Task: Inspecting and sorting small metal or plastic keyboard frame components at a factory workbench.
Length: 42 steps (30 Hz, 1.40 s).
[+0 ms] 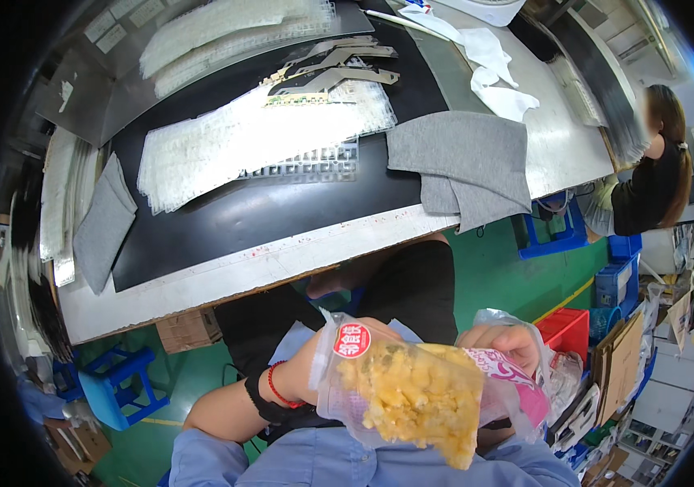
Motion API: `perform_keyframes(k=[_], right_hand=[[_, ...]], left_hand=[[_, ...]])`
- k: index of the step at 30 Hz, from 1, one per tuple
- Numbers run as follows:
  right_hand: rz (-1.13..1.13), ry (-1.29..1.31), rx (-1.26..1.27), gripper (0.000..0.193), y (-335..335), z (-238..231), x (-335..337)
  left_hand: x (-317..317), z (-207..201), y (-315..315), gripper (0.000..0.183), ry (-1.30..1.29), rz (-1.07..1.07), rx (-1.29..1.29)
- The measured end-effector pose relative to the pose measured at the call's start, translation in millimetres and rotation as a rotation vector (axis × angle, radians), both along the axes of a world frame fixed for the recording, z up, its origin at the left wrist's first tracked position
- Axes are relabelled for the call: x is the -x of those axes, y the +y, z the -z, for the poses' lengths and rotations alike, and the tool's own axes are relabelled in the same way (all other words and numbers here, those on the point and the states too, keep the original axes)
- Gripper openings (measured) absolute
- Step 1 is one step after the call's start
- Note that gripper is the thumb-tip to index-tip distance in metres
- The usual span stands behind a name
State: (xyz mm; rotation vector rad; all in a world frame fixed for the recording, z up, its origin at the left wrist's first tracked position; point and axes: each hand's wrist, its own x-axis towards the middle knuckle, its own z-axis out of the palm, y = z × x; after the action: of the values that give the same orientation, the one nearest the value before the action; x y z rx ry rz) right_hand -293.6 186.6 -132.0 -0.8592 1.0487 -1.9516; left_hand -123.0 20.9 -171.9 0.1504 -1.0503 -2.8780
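Note:
A clear plastic snack packet (412, 394) with yellow, chunky food inside and a round red label is held up over my lap. My left hand (302, 373), with a red braided bracelet and a black band at the wrist, supports it from behind at its left end; the fingers are mostly hidden by the packet. My right hand (509, 342) is closed on a thin, see-through plastic bag (525, 398) with pink print, at the packet's right end. Where the bag and the packet meet, I cannot tell if they are joined.
Stacked translucent white sheets (233, 146) lie on a black mat (282, 223) on the workbench, topped by dark, angular strips (330, 77). Grey cloths (476, 158) rest at the mat's sides. A blue stool (124, 381) and a red crate (562, 333) stand below. Another person (655, 178) sits far right.

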Motion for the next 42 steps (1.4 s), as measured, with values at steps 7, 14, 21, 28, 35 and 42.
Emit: perform_keyframes(k=[7, 14, 21, 28, 35, 42], right_hand=[[-0.094, 0.145, 0.135, 0.041, -3.2, 9.2, 6.2], [-0.124, -0.021, 0.242, 0.052, -2.4, 10.4, -3.8], [-0.115, -0.045, -0.136, 0.059, 30.7, 3.3, -11.2], [-0.109, -0.149, 0.007, 0.056, 7.4, -2.1, -10.5], [-0.12, -0.043, 0.052, 0.058, -1.4, -2.7, -5.8], [-0.158, -0.123, -0.184, 0.058, 9.4, -1.5, -7.6]], left_hand=[[-4.5, 9.4, -1.4, 0.05, -0.038, 0.117, -0.05], [-7.9, 12.9, 4.5, 0.048, -0.087, 0.183, -0.108], [-8.3, 8.0, 3.8, 0.04, -0.017, 0.197, -0.209], [-11.2, 7.6, 0.3, 0.032, -0.015, 0.152, -0.071], [-8.1, 9.0, -3.4, 0.049, 0.056, 0.109, -0.093], [-9.9, 21.4, 3.9, 0.054, 0.092, 0.138, -0.503]])
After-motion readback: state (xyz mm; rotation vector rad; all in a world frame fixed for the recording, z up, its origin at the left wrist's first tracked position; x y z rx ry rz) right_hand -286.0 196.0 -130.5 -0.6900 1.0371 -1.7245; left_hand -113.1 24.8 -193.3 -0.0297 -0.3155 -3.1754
